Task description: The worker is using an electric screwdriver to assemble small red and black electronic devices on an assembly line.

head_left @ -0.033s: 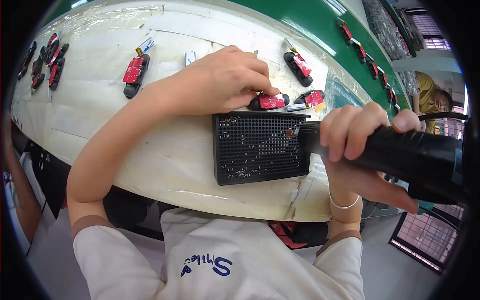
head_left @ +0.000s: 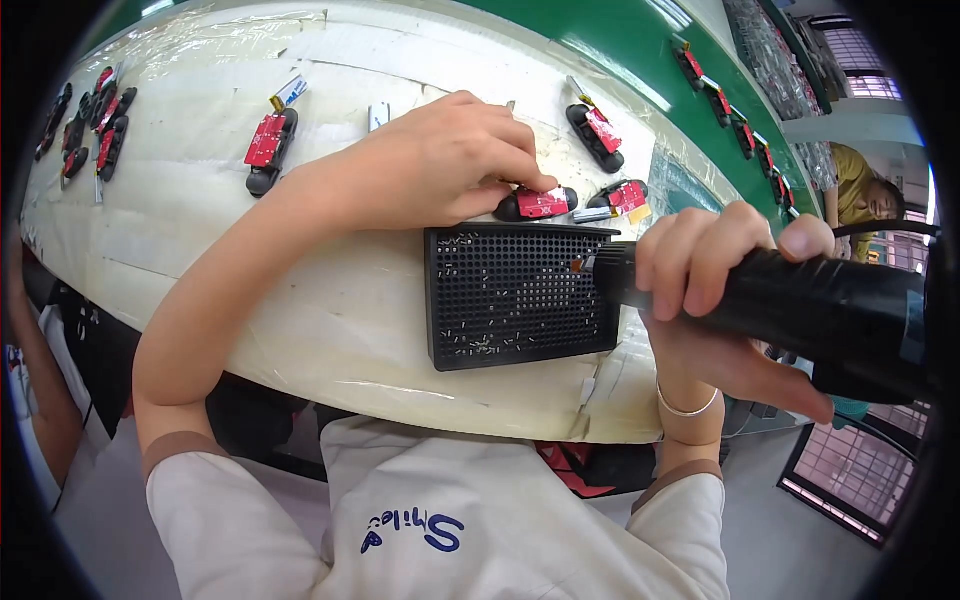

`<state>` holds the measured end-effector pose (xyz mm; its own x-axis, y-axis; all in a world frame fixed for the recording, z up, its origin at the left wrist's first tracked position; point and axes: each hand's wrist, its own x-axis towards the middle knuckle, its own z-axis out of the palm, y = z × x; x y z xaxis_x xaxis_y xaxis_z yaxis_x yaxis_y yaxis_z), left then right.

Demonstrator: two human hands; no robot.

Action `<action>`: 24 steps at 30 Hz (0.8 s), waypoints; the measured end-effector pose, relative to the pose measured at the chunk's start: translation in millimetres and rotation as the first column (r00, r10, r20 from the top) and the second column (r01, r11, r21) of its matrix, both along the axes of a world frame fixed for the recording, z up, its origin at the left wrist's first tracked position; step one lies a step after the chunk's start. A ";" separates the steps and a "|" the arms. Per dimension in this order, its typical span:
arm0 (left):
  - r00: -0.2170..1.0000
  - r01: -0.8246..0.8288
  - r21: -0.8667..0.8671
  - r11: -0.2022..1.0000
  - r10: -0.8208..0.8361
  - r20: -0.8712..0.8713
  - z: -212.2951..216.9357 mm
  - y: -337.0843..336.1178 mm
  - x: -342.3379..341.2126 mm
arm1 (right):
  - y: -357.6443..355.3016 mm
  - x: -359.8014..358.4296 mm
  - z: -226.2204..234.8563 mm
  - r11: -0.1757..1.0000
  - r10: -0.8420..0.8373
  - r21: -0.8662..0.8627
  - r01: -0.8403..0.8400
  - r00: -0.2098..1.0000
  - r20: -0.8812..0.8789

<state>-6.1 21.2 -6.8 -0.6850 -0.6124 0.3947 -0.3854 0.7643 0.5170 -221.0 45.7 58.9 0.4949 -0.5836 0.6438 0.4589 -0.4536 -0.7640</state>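
My left hand (head_left: 465,160) reaches across the table, thumb and fingers closed at the left end of a small black device with a red circuit board (head_left: 545,203). The device lies just beyond the far edge of a black perforated screw tray (head_left: 435,300). Small silvery screws lie scattered and standing in the tray's holes. In my right hand (head_left: 715,265) is a thick black electric screwdriver (head_left: 830,310), gripped round its body. It points left, and its tip is over the tray's right side. I cannot make out whether the tip touches a screw.
Close by on the right lie two more red-board devices (head_left: 596,137) (head_left: 627,198). Another device (head_left: 268,148) lies left, and several sit at the far left. A row of them stands on the green surface (head_left: 640,90). A person (head_left: 868,195) is at the right edge.
My right hand and the electric screwdriver have shifted very slightly left. My left hand and the device look unmoved.
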 end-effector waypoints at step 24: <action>0.997 0.002 -0.002 1.000 -0.001 0.073 4.1 -0.2 2.8 | -8.5 5.5 24.1 0.991 0.063 -0.113 -0.066 0.997 -0.034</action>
